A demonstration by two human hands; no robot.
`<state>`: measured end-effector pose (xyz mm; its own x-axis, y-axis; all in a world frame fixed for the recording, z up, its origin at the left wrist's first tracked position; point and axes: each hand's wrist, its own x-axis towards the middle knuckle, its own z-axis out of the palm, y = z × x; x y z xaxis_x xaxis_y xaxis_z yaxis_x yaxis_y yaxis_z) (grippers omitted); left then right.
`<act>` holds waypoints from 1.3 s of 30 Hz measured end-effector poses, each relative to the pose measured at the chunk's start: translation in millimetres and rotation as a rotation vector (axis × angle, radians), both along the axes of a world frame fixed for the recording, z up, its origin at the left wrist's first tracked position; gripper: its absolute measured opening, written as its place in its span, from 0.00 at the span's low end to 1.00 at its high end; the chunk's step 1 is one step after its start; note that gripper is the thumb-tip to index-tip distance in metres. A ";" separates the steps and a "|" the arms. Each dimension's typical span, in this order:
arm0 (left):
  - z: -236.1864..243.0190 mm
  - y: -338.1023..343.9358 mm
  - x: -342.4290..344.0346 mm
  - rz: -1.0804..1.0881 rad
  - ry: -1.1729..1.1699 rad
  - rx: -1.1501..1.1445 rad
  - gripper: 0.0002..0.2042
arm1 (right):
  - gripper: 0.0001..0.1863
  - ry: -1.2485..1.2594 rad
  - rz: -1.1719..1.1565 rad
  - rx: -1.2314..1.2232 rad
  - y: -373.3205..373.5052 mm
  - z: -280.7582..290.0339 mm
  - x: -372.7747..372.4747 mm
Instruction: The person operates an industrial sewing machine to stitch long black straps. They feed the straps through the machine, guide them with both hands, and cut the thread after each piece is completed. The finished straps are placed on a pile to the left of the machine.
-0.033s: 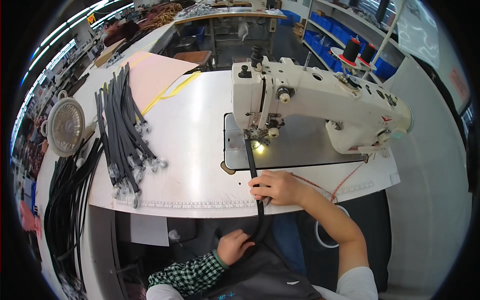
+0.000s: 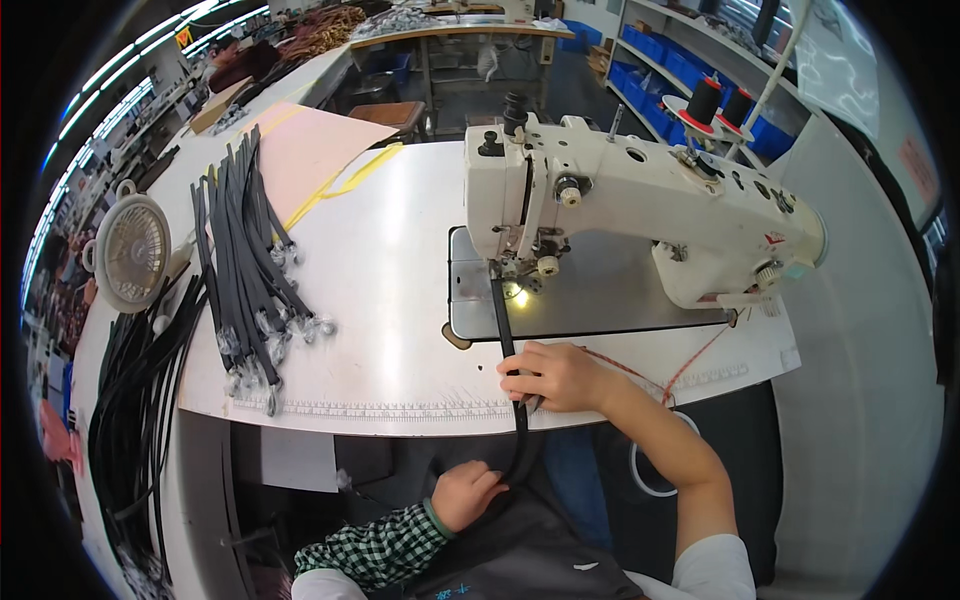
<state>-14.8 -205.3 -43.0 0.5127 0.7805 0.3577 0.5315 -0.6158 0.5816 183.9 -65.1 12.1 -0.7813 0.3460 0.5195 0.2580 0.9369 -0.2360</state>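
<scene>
The black strap [image 2: 504, 315] runs from under the needle area of the white sewing machine [image 2: 640, 190], across the front of the table [image 2: 390, 280] and down over its edge toward your lap. Your right hand [image 2: 560, 377] grasps it near the table's front edge, fingers curled over it. Your left hand [image 2: 466, 494], lower down in front of your apron [image 2: 500, 555], pinches its hanging part between thumb and fingers. A small light shines on the metal plate [image 2: 600, 285] beside the strap. To your left, a bundle of gray straps [image 2: 245, 260] lies partly on a pink sheet [image 2: 315, 140]; beyond it are more black straps [image 2: 140, 400], draped downward, and a round white basket [image 2: 137, 202].
</scene>
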 end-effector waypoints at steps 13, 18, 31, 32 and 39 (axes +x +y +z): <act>61.7 126.3 -15.0 0.006 0.366 0.397 0.17 | 0.11 -0.035 -0.029 0.041 -1.9 2.0 -2.3; 56.8 161.3 -6.0 -0.055 0.382 0.371 0.19 | 0.11 -0.044 -0.057 0.035 -2.3 5.8 -3.8; 53.0 197.9 -12.7 -0.142 0.203 0.265 0.20 | 0.13 -0.056 -0.071 0.008 -5.1 12.2 -5.9; 52.6 198.2 -13.0 -0.137 0.196 0.256 0.20 | 0.13 -0.056 -0.077 0.011 -4.5 12.5 -7.0; 51.1 197.3 -12.1 -0.138 0.191 0.251 0.19 | 0.13 -0.047 -0.079 0.001 -4.6 12.3 -7.4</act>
